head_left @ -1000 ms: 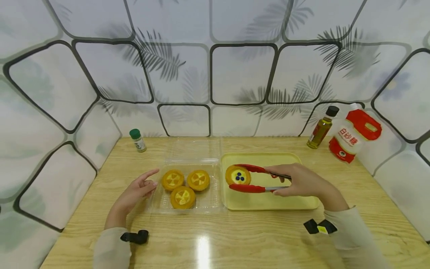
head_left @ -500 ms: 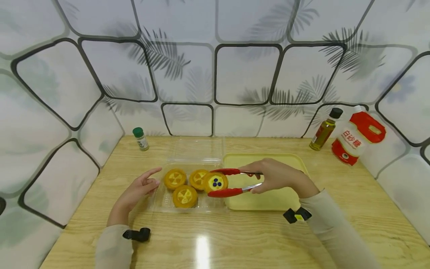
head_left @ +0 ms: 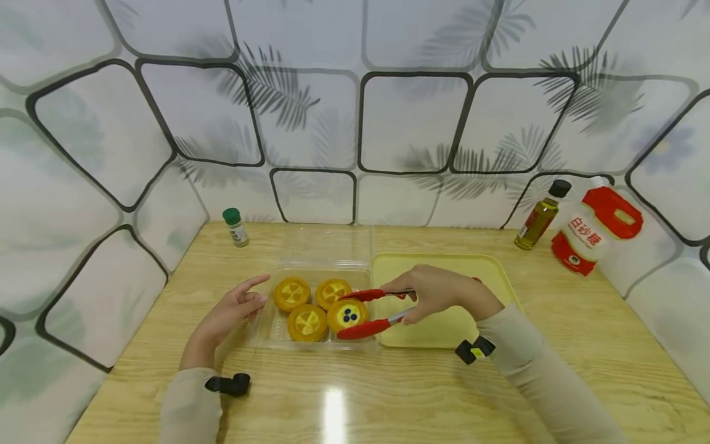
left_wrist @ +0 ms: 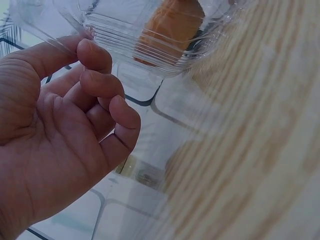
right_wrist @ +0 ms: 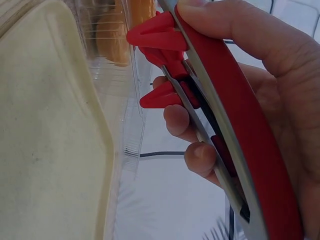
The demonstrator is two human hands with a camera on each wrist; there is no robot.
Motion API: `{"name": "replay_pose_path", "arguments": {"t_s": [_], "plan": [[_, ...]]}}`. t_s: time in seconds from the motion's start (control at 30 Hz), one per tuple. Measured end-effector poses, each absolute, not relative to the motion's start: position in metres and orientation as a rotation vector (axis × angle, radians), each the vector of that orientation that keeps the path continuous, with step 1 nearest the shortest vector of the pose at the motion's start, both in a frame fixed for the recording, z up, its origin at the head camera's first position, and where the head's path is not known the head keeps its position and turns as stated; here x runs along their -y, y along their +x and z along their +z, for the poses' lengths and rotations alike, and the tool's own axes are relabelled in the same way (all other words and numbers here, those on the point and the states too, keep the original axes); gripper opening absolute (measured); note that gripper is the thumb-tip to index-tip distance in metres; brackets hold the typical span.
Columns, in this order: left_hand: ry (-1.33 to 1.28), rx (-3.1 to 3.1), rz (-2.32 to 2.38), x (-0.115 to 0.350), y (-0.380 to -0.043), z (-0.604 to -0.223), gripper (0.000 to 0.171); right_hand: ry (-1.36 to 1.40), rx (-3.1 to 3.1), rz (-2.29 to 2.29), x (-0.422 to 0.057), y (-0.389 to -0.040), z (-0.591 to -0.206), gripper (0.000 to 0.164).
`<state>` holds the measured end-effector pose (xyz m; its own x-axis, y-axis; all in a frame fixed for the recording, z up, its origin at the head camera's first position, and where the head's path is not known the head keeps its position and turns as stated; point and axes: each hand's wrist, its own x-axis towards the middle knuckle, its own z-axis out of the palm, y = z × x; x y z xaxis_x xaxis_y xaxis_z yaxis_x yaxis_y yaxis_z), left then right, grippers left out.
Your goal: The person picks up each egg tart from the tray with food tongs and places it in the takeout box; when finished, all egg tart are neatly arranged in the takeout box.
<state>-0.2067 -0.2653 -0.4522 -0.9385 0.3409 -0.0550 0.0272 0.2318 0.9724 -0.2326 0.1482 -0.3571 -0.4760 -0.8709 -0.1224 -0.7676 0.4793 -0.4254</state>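
Note:
My right hand [head_left: 429, 290] grips red-tipped metal tongs [head_left: 363, 330]. Between the tongs' tips is a tart with several blueberries [head_left: 348, 317], at the front right of a clear plastic container [head_left: 316, 346]. Three tarts topped with yellow fruit pieces lie beside it: one at back left [head_left: 291, 294], one at back right [head_left: 333, 292], one in front [head_left: 307, 323]. At the container's left edge, my left hand [head_left: 230, 312] has its index finger extended and the others loosely bent. In the left wrist view, its fingertips are at the clear wall [left_wrist: 117, 35].
A pale yellow tray [head_left: 444, 336] lies right of the container, under my right hand. The container's clear lid [head_left: 327, 243] is folded back. Farther off stand a green-capped shaker [head_left: 236, 228], an oil bottle [head_left: 540, 216] and a red-and-white sugar bag [head_left: 596, 228].
My right hand has moved left with the tongs, carrying the blueberry tart from the tray into the container's front right. The left hand has stayed at the container's edge.

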Motion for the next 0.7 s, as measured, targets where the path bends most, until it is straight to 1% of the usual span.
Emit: {"name": "replay_pose_path", "arguments": {"t_s": [0.7], "plan": [[0.317,-2.247,1.776,0.265,-0.208,-0.453,0.057,-1.280,-2.333,-0.419,-0.138,-0.240,-0.352,0.063]]}}
